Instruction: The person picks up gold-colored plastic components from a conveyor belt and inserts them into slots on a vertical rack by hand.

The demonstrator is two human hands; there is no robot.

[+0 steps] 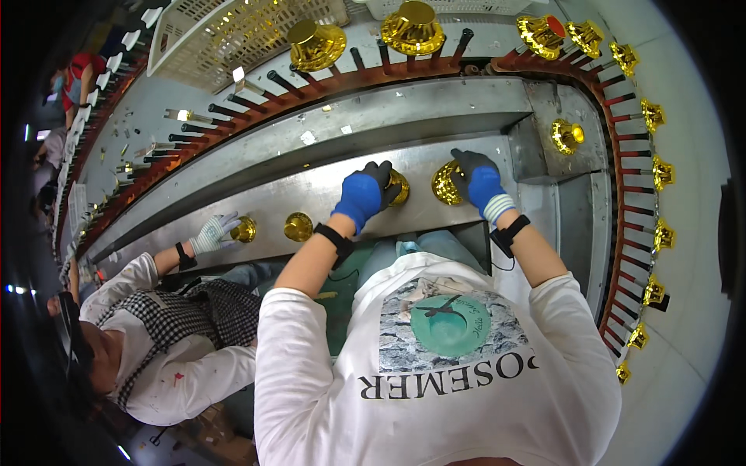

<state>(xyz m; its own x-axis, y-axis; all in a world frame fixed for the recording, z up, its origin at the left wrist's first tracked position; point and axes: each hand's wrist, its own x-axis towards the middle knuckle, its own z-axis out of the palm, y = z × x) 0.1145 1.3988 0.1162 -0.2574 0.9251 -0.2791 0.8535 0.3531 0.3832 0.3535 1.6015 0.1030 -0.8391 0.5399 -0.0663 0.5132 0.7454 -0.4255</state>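
My left hand (365, 194), in a blue and dark grey work glove, is closed around a shiny gold bell-shaped piece (400, 188) on the metal bench. Its fingers cover much of that piece. A short gap to the right, my right hand (478, 177) grips a second gold bell-shaped piece (445, 185) by its right side, the thumb side hidden. Both pieces are at the bench surface, though I cannot tell whether they rest on it. Another gold piece (298, 227) stands on the bench to the left of my left hand.
A co-worker's gloved hand (215, 231) is at a gold piece (243, 229) on the left. A rack of dark pegs (291, 87) curves behind the bench and down the right, several pegs carrying gold pieces. One gold piece (566, 137) sits on a raised metal block. Behind is a plastic crate (225, 39).
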